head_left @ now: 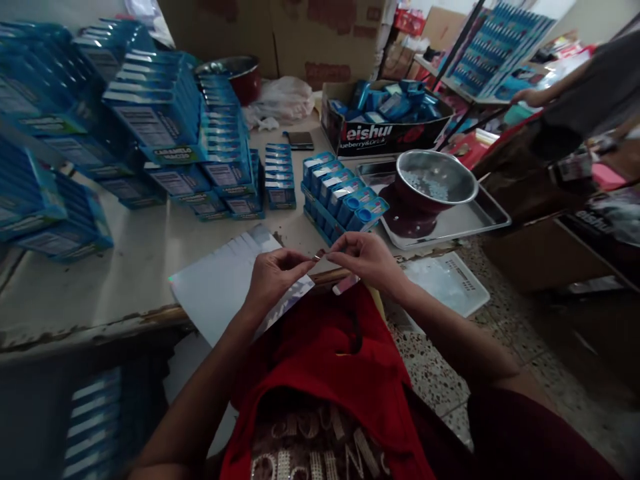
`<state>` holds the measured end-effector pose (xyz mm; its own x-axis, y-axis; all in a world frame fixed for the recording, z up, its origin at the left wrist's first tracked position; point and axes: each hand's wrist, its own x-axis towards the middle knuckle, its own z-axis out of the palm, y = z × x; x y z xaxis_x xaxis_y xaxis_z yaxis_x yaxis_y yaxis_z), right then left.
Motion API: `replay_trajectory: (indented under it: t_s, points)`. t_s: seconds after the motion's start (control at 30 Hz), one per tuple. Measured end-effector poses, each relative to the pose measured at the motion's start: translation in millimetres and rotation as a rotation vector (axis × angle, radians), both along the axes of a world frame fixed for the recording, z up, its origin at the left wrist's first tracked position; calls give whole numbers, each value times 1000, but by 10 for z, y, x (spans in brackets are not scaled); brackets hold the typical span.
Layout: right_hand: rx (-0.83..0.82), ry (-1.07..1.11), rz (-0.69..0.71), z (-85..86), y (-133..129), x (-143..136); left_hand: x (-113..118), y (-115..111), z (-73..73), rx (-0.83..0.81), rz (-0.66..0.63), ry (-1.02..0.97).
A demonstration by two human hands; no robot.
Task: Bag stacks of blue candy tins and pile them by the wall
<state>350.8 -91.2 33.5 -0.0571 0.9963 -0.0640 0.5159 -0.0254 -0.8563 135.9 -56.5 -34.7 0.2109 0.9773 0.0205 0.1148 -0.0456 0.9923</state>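
Observation:
My left hand (pixel 274 275) and my right hand (pixel 367 261) meet at the table's front edge, fingertips pinched close together. Between them is a small shiny strip (pixel 319 257), too small to name exactly. Just beyond my hands, a blue display box (pixel 323 219) holds a row of blue packs (pixel 345 189); round blue caps or wells show on the nearest ones. Under my left wrist lie white sheets (pixel 220 280), some with a silvery sheen. A small pale pink and white piece (pixel 346 285) is below my right hand, over the red apron (pixel 325 333).
Stacked blue boxes (pixel 155 120) fill the left side. A metal bowl (pixel 437 177) with small pale blue pieces sits on a metal tray (pixel 450 227). Behind stands a carton (pixel 390 137) of blue packs. Another person's arm (pixel 545 93) is at right.

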Motion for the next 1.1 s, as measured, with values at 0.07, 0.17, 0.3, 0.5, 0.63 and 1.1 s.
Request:
replay_trajectory:
  t_s: [0.07, 0.17, 0.3, 0.5, 0.63, 1.1]
  points:
    - [72, -96, -41, 126, -79, 76, 108, 23, 98, -24, -63, -65]
    - [174, -186, -106, 343, -66, 249, 261, 145, 272, -65, -188, -138]
    - [215, -248, -137, 560, 249, 543, 473, 417, 469, -70, -287, -176]
    - [147, -297, -132, 588, 818, 779, 708, 765, 547, -63, -172, -219]
    - [128, -321, -126, 482, 954, 808, 746, 836, 546, -32, -171, -207]
    - [162, -291, -117, 360, 989, 826, 773, 853, 413, -26, -150, -216]
